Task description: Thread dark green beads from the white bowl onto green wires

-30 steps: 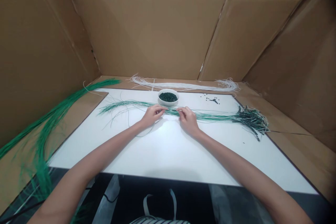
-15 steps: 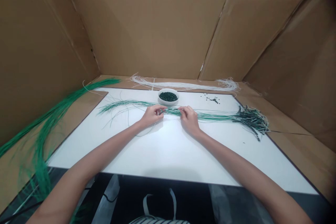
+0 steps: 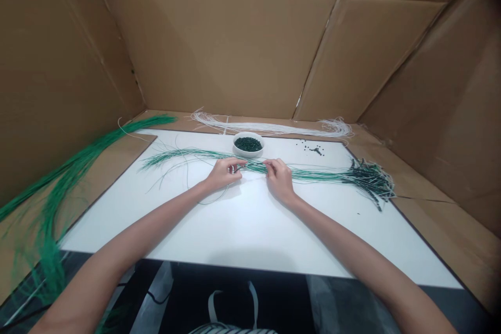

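Note:
My left hand [image 3: 223, 174] is closed in a pinch on a thin strand with small dark beads by the fingertips. A short way to the right, my right hand [image 3: 279, 176] pinches the dark beaded part of what looks like the same strand. Behind and beneath both hands runs a long bundle of green strands [image 3: 321, 174], its far right end thick with dark beads [image 3: 368, 177]. Just beyond the hands stands a white bowl [image 3: 249, 154] filled with dark green beads [image 3: 248, 144]. The exact grip of the fingertips is too small to make out.
Loose dark beads [image 3: 316, 150] lie on the white board [image 3: 235, 229] to the right of the bowl. White strands [image 3: 270, 128] stretch along the back edge. More green strands [image 3: 78, 159] hang over the left side. Cardboard walls [image 3: 219, 52] enclose the back and sides.
The whole view has shifted slightly, so everything sits a little further left. Both hands keep their pinches, with a dark beaded stretch now showing more plainly between them.

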A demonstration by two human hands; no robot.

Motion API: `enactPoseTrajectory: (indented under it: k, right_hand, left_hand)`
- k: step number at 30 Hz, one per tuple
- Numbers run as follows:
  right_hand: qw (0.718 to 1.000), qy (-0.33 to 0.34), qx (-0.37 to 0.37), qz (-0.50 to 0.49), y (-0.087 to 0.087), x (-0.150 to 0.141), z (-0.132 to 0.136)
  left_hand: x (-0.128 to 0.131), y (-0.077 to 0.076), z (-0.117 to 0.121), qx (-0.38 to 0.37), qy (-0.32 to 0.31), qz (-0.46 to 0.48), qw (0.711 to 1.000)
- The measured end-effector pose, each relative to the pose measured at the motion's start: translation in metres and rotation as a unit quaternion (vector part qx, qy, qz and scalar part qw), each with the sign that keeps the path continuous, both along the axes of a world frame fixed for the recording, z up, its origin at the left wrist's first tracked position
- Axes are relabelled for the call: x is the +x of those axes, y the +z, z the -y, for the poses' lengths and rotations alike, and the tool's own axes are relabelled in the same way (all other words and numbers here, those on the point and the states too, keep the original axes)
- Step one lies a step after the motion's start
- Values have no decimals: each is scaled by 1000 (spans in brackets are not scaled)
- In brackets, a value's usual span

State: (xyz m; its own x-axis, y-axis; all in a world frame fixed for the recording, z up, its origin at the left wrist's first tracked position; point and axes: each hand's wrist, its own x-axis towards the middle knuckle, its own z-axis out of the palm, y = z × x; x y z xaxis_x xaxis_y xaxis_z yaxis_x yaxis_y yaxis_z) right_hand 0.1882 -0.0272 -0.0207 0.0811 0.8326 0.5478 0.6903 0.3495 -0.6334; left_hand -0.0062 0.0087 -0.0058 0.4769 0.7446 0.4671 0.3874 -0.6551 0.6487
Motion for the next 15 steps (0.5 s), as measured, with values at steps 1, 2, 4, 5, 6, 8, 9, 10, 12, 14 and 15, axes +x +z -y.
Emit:
enactPoseTrajectory:
  k: [1,2,4,5,6,8,9,10,12,14,15]
  right_hand:
    - [1000,1,-1,0,0,0,0]
    - [1000,3,0,1,0,0,0]
    - [1000,5,2,3,0,0,0]
    - [1000,5,3,5,0,0,0]
    - [1000,5,5,7,0,0,0]
    - [1000,5,8,10,1,-1,1]
    - [1000,5,10,11,1,-1,1]
    - [1000,6,12,12,1,-1,1]
    - [1000,9,15,13,2,-1,2]
    - [1000,12,18,14,2,-1,3]
    - [1000,13,18,14,1,-1,3]
  left_hand:
    - [0,0,0,2,-1,-1,1000]
    - [0,1,1,4,-1,-2,1000]
    - [0,1,1,12,1,-4,1000]
    - [0,0,1,19,3,-7,1000]
    - [0,0,1,27,5,-9,1000]
    - [1,-3,2,51,6,-13,999]
    - [1,-4,2,65,7,-14,998]
    - [1,-6,2,81,7,-12,997]
    - [1,-8,2,117,3,-8,993]
    - [1,-10,2,147,-2,-4,989]
    - [1,-11,2,157,-3,-3,988]
